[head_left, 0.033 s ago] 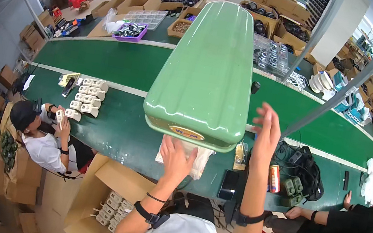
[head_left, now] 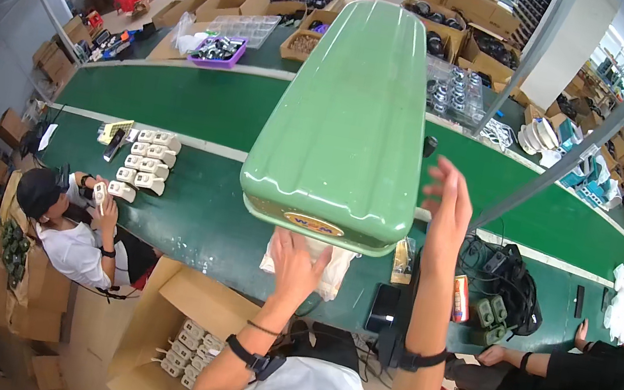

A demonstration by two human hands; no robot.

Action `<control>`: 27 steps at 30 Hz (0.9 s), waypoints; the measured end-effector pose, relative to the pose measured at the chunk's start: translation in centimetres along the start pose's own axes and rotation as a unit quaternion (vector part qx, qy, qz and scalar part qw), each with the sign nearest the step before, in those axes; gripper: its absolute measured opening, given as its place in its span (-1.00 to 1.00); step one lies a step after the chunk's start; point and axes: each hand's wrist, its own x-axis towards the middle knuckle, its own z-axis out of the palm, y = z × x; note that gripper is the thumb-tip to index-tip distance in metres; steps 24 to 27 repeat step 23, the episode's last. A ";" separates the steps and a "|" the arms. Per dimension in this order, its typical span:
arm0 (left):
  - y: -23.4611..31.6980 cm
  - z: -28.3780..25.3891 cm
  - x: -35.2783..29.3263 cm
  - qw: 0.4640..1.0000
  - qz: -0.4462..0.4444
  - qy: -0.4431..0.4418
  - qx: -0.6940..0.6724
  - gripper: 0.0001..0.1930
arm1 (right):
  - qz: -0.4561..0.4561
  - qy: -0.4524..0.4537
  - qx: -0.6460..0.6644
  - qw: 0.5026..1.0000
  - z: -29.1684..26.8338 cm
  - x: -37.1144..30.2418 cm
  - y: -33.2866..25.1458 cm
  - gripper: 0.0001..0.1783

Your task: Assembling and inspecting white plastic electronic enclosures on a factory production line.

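A large green metal machine housing (head_left: 346, 118) with a ribbed top and an oval label on its front end fills the middle. My left hand (head_left: 295, 269) is at its front lower edge, thumb apart from the fingers. The fingertips go out of sight beneath the housing, so any grip is hidden. Under that hand lies a whitish cloth or bag (head_left: 334, 276) on the green bench (head_left: 220, 241). Raised beside the housing's right side, my right hand (head_left: 449, 196) has its fingers apart and holds nothing visible.
An open carton (head_left: 186, 294) with off-white parts stands below the bench at left. Another person (head_left: 75, 237) handles an off-white part near rows of such parts (head_left: 154, 155). At right are a phone (head_left: 384, 308), green parts (head_left: 491, 314), a black bag (head_left: 516, 294) and a slanted post (head_left: 568, 161).
My right hand has shifted slightly up along the housing's right side. The left hand stays at the front edge, and the housing looks much the same.
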 end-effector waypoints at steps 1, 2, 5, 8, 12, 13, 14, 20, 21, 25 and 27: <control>0.0 -0.1 0.1 0.998 0.024 -0.008 -0.051 -0.16 | 0.004 -0.001 -0.005 1.000 0.3 1.0 0.0 -0.59; 0.5 -0.5 0.4 0.998 0.034 0.014 -0.051 -0.20 | 0.040 -0.052 0.058 0.996 0.5 2.3 0.2 -0.55; -0.2 -0.1 0.3 0.998 0.021 0.000 -0.053 -0.19 | 0.125 -0.109 0.116 0.979 1.1 2.3 -0.5 -0.54; -0.2 -0.3 0.2 0.995 -0.005 -0.017 -0.099 -0.17 | 0.163 -0.065 0.183 0.967 1.0 -1.6 -2.4 -0.67; -1.1 1.4 0.1 0.991 -0.057 -0.043 -0.114 -0.18 | 0.254 -0.022 0.183 0.949 -0.2 -7.2 -1.5 -0.77; -0.6 1.4 0.6 0.990 -0.061 -0.046 -0.115 -0.18 | 0.174 -0.056 0.039 0.982 -1.6 -8.4 0.7 -0.79; -0.2 1.0 0.9 0.992 -0.056 -0.043 -0.107 -0.20 | 0.092 -0.091 -0.105 0.986 -2.5 -8.9 2.8 -0.80; -1.0 1.4 -0.2 0.993 -0.002 -0.057 -0.102 -0.31 | 0.250 -0.242 -0.005 0.937 -11.0 -9.0 17.4 -0.75; -0.2 1.5 -0.1 0.991 -0.022 -0.056 -0.121 -0.31 | 0.195 -0.155 0.028 0.968 -10.9 -9.7 21.7 -0.66; -0.4 1.4 -0.5 0.989 -0.055 -0.051 -0.128 -0.30 | 0.070 -0.163 -0.103 0.979 -10.2 -9.5 22.4 -0.41; -0.4 1.4 -0.5 0.989 -0.055 -0.051 -0.128 -0.30 | 0.070 -0.163 -0.103 0.979 -10.2 -9.5 22.4 -0.41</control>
